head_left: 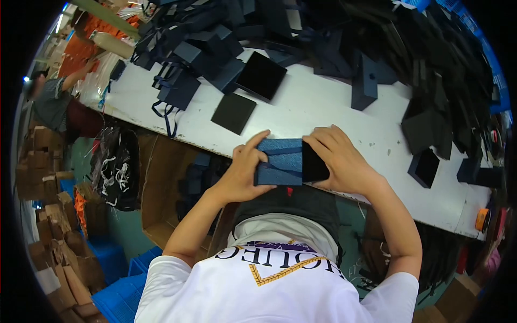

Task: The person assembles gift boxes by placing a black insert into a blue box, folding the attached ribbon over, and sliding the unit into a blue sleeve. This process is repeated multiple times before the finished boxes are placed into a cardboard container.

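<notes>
Both hands hold a small blue box [279, 161] above the front edge of the white table, close to my body. My left hand [243, 169] grips its left end, thumb below and fingers above. At the right end, my right hand [336, 161] is closed round a black part [313, 163] that adjoins the blue part; whether it is an insert or a separate piece I cannot tell. Beyond them on the table lie a flat dark square pad [233, 113] and an open black-lined box [262, 76].
Piles of blue boxes and bags [204, 51] and black pieces [425, 70] cover the table's far side. A cardboard carton [156, 188] with blue items stands below the front edge at left. Another person [54, 102] is at the far left. An orange tape roll [482, 219] lies right.
</notes>
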Motion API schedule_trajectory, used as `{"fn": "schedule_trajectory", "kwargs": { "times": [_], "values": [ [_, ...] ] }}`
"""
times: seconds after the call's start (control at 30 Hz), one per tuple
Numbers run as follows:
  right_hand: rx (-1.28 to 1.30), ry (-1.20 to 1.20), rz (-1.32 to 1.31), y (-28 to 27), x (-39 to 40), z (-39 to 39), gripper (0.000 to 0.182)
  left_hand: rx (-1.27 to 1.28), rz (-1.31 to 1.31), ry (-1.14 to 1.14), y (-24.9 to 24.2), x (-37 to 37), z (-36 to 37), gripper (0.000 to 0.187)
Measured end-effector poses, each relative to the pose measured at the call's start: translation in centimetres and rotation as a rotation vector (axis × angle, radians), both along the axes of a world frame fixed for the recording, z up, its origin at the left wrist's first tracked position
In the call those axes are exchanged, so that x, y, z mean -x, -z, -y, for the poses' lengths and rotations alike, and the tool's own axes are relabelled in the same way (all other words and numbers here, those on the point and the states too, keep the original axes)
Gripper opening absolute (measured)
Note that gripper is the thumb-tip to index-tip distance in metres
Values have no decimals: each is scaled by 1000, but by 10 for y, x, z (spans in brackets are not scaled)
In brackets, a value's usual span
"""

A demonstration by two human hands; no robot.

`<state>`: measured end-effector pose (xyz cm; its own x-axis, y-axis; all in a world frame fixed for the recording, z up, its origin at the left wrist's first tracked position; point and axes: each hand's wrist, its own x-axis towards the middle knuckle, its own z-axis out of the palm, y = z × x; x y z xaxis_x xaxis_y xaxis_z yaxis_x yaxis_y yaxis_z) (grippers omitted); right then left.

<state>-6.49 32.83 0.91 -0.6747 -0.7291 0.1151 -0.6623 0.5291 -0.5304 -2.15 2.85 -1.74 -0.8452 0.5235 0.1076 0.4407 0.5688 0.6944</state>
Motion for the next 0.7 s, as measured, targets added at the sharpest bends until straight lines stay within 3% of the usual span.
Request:
{"fn": "schedule_trajectory", "kwargs": {
  "times": [0.03,0.17,0.2,0.27,0.37,0.4,0.47,0.5,0.6,0.67,0.7],
  "values": [
    [-45,-52,86,6,2,-3,97,-5,-34,3,5,-2,-2,64],
    [389,198,175,41,-29,48,128,-107,-164,-16,32,-12,-31,68],
    [419,182,67,43,-30,63,124,-141,-169,-42,32,-15,-35,68],
    [728,249,287,51,-28,84,112,-126,-110,-149,27,-22,-26,67],
    [749,70,445,34,-20,110,99,-90,-181,-329,18,-50,10,74],
    [689,16,328,17,-7,114,81,-62,-217,-438,12,-65,26,76],
    [619,169,0,13,25,124,60,-20,-234,-683,9,-98,68,76],
    [651,289,-40,7,44,135,45,113,-135,-824,4,-116,88,83],
    [585,246,-442,-13,96,182,50,380,-114,-1069,-9,-115,118,120],
    [473,292,-530,-32,117,223,54,363,-265,-1031,-29,-70,129,109],
    [366,321,-454,-36,130,241,54,196,-269,-1011,-29,-43,135,93]
  ]
}}
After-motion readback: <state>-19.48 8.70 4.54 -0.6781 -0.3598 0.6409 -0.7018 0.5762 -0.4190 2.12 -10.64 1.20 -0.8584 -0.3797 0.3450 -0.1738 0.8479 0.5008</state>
